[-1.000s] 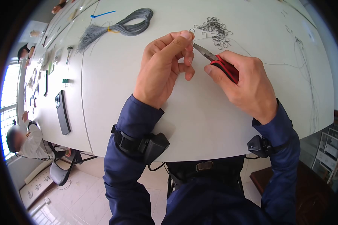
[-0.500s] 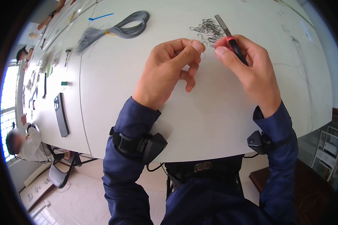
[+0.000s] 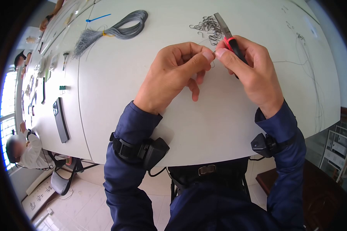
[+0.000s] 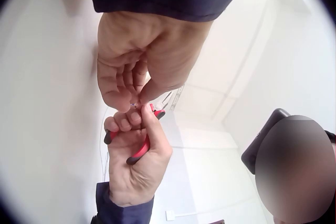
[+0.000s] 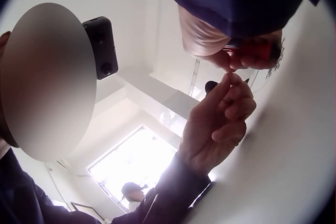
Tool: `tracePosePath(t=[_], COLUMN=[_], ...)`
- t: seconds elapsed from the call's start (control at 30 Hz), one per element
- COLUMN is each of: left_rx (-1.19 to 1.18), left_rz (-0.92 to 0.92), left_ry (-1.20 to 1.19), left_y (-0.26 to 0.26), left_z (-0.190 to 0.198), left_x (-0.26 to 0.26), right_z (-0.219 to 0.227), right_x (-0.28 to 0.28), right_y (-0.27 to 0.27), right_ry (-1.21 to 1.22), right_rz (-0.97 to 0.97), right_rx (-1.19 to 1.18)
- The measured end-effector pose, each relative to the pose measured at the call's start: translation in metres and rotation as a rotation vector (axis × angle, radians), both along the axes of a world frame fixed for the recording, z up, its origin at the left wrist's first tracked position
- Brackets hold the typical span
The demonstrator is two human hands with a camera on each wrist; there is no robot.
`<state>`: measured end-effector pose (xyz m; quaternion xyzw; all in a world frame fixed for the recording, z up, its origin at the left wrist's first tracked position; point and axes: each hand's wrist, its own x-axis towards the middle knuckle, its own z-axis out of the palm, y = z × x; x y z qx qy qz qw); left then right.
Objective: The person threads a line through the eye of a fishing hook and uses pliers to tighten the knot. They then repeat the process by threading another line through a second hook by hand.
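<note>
My left hand [image 3: 177, 71] pinches a small fishing hook [image 3: 214, 52] between thumb and index finger, its other fingers loosely bent. Most of the hook is hidden by the fingertips, and a thin bit of line [image 3: 213, 65] curves below them. Tucked in my right hand [image 3: 254, 73] is a pair of pliers [image 3: 222, 25] with red and black handles, its jaws pointing away from me. The right thumb and index tips meet the left fingertips at the hook. In the left wrist view, the plier handles [image 4: 139, 153] stick out past the right palm.
Behind the hands lies a pile of dark fishing hooks [image 3: 208, 26]. A tied bundle of grey line [image 3: 132, 27], a blue cable tie [image 3: 98, 17] and a phone [image 3: 60, 120] are on the left. Loose line strands [image 3: 314, 82] trail along the right side of the white table [image 3: 204, 127].
The pliers' tip has left the hook and swung upward in the right hand. The right fingertips have come in to meet the left ones, and the left hand has shifted right and slightly nearer.
</note>
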<state>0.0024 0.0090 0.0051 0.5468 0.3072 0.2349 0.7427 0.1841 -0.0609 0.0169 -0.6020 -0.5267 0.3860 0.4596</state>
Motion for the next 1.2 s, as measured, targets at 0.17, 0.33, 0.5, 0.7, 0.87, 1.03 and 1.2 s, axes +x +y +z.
tracePosePath(t=[0.17,0.33,0.5,0.7,0.87,1.03,1.2], left_rx=[-0.014,0.021,0.042,0.141,0.096,0.052,0.079], left_rz=[0.035,0.036,0.033,0.05,0.081,0.076,0.071], left_ry=[-0.035,-0.014,-0.022,0.048,0.013,-0.019,-0.007], left_y=[0.0009,0.0004,-0.0001,-0.0024,-0.0034,-0.0013,-0.0034], left_z=[-0.0021,0.0004,-0.0024,-0.0018,-0.002,-0.0023,-0.0027], left_x=[0.0004,0.0002,0.0003,0.0023,0.0036,0.0019,0.0027], right_z=[0.0006,0.0007,0.0003,-0.0025,-0.0024,-0.0029,-0.0031], right_x=[0.0019,0.0003,-0.004,-0.0059,-0.0051,-0.0043,-0.0041], right_y=[0.0007,0.0001,-0.0012,-0.0016,-0.0005,0.0002,-0.0003], right_ry=[0.02,0.012,0.003,-0.013,0.03,0.041,0.034], right_rz=[-0.018,-0.01,-0.019,-0.041,-0.036,-0.031,-0.032], right_rx=[0.006,0.006,0.016,0.038,0.032,0.022,0.01])
